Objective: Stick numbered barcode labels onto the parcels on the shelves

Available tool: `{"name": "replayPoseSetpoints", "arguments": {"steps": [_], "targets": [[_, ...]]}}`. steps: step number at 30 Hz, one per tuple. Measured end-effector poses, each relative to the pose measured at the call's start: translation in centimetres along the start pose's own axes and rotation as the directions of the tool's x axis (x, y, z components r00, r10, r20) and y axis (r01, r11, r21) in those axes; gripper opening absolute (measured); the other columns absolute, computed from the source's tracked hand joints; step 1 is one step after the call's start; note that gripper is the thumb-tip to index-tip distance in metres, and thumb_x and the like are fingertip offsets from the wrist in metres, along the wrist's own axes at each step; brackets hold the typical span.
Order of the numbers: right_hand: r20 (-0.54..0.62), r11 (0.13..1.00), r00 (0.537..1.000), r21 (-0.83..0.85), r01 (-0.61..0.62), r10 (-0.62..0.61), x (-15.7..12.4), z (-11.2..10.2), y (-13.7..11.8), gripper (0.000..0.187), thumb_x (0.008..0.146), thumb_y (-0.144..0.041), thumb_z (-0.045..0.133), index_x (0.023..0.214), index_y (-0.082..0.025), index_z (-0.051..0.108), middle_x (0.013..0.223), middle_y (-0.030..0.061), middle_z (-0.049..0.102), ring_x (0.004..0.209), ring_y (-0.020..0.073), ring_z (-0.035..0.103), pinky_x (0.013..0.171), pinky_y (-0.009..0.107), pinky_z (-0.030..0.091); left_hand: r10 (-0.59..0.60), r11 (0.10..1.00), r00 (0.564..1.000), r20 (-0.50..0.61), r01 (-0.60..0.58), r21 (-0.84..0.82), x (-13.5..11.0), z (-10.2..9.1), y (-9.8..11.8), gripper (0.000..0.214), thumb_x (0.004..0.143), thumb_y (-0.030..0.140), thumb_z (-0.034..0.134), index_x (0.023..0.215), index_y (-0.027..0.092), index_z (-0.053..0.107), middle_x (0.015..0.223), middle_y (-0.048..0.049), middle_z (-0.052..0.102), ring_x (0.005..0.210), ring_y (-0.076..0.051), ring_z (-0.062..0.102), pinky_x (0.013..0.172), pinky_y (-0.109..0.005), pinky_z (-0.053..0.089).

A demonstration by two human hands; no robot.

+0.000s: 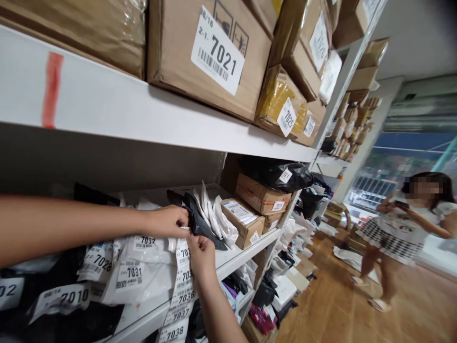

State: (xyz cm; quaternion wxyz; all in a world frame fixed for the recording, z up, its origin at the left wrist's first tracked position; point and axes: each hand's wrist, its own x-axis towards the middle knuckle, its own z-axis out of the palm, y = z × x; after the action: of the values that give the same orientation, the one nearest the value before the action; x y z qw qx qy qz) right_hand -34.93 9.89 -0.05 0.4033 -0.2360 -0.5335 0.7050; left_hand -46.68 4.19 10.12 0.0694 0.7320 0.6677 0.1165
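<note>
A long strip of numbered barcode labels [184,276] hangs over the shelf edge from between my hands. My right hand [203,257] is closed, its thumb and fingers pinching the strip's upper end. Just above it, my left hand [169,220] is closed with curled fingers beside a dark plastic mailer bag [200,221]; what it grips is hidden. White plastic packages [216,216] stand just right of the dark bag. Left of the strip, under my left forearm, lie a white bag labelled 7031 [124,281] and a label marked 7010 [60,300].
Cardboard boxes [246,224] and a black parcel [278,172] sit at the shelf's right end. A white upper shelf [160,121] with large cartons hangs low above my hands. Parcels [282,286] crowd the floor. At right, a person [400,228] stands holding a phone.
</note>
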Motion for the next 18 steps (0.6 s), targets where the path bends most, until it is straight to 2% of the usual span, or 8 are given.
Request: {"name": "replayPoseSetpoints", "arguments": {"steps": [3, 7, 9, 12, 13, 16, 18], "targets": [[0.003, 1.000, 1.000, 0.001, 0.001, -0.001, -0.3, -0.3, 0.5, 0.046, 0.053, -0.055, 0.073, 0.046, -0.019, 0.046, 0.044, -0.0071, 0.039, 0.046, 0.0057, 0.025, 0.046, 0.024, 0.019, -0.102, 0.989, 0.993, -0.060, 0.108, 0.099, -0.2, 0.8, 0.5, 0.006, 0.071, 0.020, 0.052, 0.071, 0.016, 0.057, 0.085, -0.0055, 0.059, 0.081, -0.017, 0.057, 0.076, -0.026, 0.044], [0.162, 0.993, 0.982, 0.056, -0.107, 0.097, -0.5, -0.9, 1.0, 0.049, 0.047, -0.061, 0.075, 0.053, -0.017, 0.055, 0.044, -0.0046, 0.046, 0.042, 0.0070, 0.031, 0.046, 0.025, 0.026, -0.150, 0.964, 0.988, -0.026, 0.152, 0.217, -0.6, 1.3, 1.0, 0.016, 0.081, 0.017, 0.044, 0.084, 0.013, 0.059, 0.098, -0.0114, 0.056, 0.090, -0.021, 0.057, 0.084, -0.032, 0.045], [0.168, 0.989, 0.979, 0.072, -0.130, 0.116, -0.6, -1.1, 0.9, 0.051, 0.043, -0.063, 0.076, 0.049, -0.019, 0.051, 0.042, -0.0060, 0.043, 0.041, 0.0065, 0.029, 0.045, 0.024, 0.024, -0.172, 0.948, 0.985, -0.013, 0.169, 0.269, -0.6, 1.6, 1.2, 0.020, 0.085, 0.020, 0.042, 0.087, 0.011, 0.059, 0.103, -0.0146, 0.054, 0.095, -0.024, 0.056, 0.088, -0.036, 0.044], [0.089, 0.990, 0.991, 0.086, -0.108, 0.100, -0.8, -1.3, 0.3, 0.058, 0.046, -0.064, 0.076, 0.045, -0.022, 0.036, 0.040, -0.0096, 0.034, 0.042, 0.0047, 0.022, 0.044, 0.023, 0.019, -0.195, 0.927, 0.981, -0.009, 0.188, 0.324, -0.6, 1.9, 1.4, 0.026, 0.088, 0.022, 0.037, 0.093, 0.008, 0.058, 0.106, -0.0180, 0.052, 0.101, -0.029, 0.054, 0.093, -0.041, 0.042], [0.115, 0.988, 0.986, 0.083, -0.129, 0.119, -0.9, -1.4, 0.0, 0.057, 0.047, -0.062, 0.076, 0.047, -0.022, 0.036, 0.041, -0.0097, 0.035, 0.041, 0.0047, 0.023, 0.044, 0.022, 0.020, -0.198, 0.924, 0.980, -0.006, 0.188, 0.333, -0.7, 2.0, 1.3, 0.028, 0.088, 0.022, 0.036, 0.095, 0.006, 0.058, 0.106, -0.0188, 0.052, 0.101, -0.029, 0.054, 0.093, -0.042, 0.042], [0.272, 0.975, 0.942, 0.039, -0.217, 0.198, -1.4, -2.0, -0.6, 0.048, 0.044, -0.055, 0.081, 0.057, -0.018, 0.053, 0.046, -0.0066, 0.046, 0.042, 0.0068, 0.035, 0.048, 0.023, 0.029, -0.192, 0.921, 0.981, 0.008, 0.177, 0.348, -0.7, 2.0, 1.1, 0.031, 0.088, 0.020, 0.034, 0.100, 0.003, 0.057, 0.106, -0.0205, 0.052, 0.101, -0.030, 0.054, 0.093, -0.041, 0.042], [0.305, 0.976, 0.929, -0.003, -0.217, 0.208, -1.6, -2.6, -0.7, 0.050, 0.042, -0.055, 0.082, 0.057, -0.017, 0.055, 0.045, -0.0059, 0.046, 0.043, 0.0066, 0.035, 0.048, 0.023, 0.028, -0.189, 0.920, 0.982, 0.009, 0.173, 0.351, -0.7, 2.1, 0.9, 0.031, 0.088, 0.021, 0.034, 0.101, 0.004, 0.057, 0.107, -0.0209, 0.052, 0.101, -0.030, 0.054, 0.093, -0.042, 0.042]]}}
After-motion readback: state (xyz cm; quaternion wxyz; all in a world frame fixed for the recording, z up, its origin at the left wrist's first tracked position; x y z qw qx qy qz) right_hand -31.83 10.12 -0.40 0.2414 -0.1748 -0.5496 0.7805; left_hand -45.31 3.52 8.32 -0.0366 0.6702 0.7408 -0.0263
